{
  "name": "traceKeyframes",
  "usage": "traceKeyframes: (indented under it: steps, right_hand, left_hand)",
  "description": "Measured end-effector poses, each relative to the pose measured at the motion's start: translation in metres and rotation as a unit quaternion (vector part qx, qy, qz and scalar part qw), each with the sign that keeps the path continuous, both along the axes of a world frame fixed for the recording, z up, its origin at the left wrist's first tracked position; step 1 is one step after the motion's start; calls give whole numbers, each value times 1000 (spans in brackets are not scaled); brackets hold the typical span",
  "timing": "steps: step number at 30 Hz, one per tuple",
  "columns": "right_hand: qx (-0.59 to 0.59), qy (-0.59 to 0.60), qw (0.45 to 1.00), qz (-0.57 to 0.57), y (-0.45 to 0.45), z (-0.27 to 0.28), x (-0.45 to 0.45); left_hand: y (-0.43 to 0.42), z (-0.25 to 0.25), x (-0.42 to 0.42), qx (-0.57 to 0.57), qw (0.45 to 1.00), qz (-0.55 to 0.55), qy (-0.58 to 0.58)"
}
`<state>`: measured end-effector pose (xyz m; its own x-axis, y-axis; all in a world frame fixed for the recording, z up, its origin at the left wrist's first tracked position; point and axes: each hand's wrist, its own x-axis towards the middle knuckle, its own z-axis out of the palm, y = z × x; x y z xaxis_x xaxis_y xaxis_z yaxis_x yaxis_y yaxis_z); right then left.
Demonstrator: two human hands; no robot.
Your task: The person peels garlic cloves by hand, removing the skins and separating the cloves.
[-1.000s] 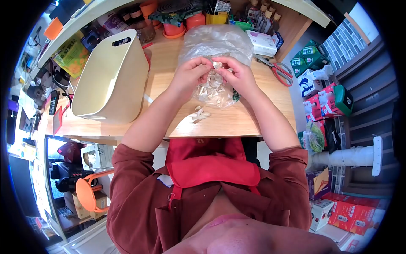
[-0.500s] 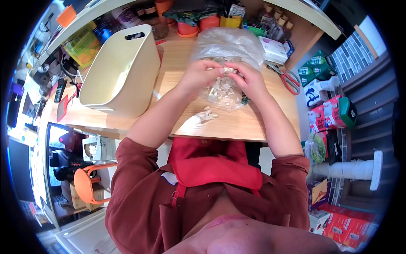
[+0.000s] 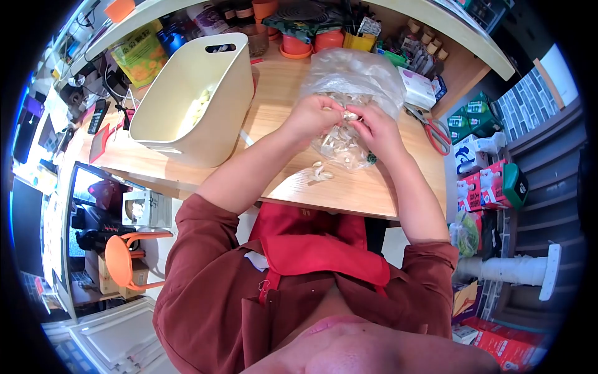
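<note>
Both hands meet over a clear plastic bag (image 3: 358, 71) holding whitish garlic-like pieces and skins (image 3: 342, 142). My left hand (image 3: 316, 116) is closed, its fingertips pinching at a small white piece (image 3: 350, 116). From the other side my right hand (image 3: 376, 128) grips the same piece between thumb and fingers. A few loose cloves (image 3: 321, 172) lie on the wooden table nearer my body. To the left stands a tall cream bin (image 3: 230, 118) with pale pieces (image 3: 200, 107) at its bottom.
Red-handled scissors (image 3: 436, 134) lie right of the bag, beside a white box (image 3: 417, 87). Orange pots (image 3: 296, 47) and small corked bottles (image 3: 430, 47) stand at the back. A red dustpan-like item (image 3: 99, 144) is at the far left. An orange stool (image 3: 118, 260) stands below left.
The view has shifted, so the table, bin and bag appear further right. Both hands stay together over the bag, their fingers slightly rearranged around the white piece.
</note>
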<state>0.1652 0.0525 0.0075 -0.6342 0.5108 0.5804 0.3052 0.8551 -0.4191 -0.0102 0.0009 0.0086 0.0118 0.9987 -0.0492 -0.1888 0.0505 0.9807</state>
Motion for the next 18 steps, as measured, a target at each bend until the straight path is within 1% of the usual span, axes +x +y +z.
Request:
traceKeyframes:
  steps: [3,6,9,12,15,18]
  right_hand:
    - [-10,2,1000,4,-2,1,-1]
    - [-6,22,1000,12,-4,2,-2]
    - [-51,41,998,8,-2,0,-1]
    - [-73,41,996,4,1,-5,-2]
    - [-107,26,994,4,0,-7,-3]
    - [-233,48,971,10,-3,-4,-5]
  left_hand:
    - [1,-1,1,-2,1000,10,5]
    - [0,-3,2,5,1000,4,-28]
    - [1,-3,5,10,1000,20,-14]
    - [0,-3,4,32,999,18,34]
    - [0,-4,5,35,993,34,112]
    - [0,-3,5,33,989,36,140]
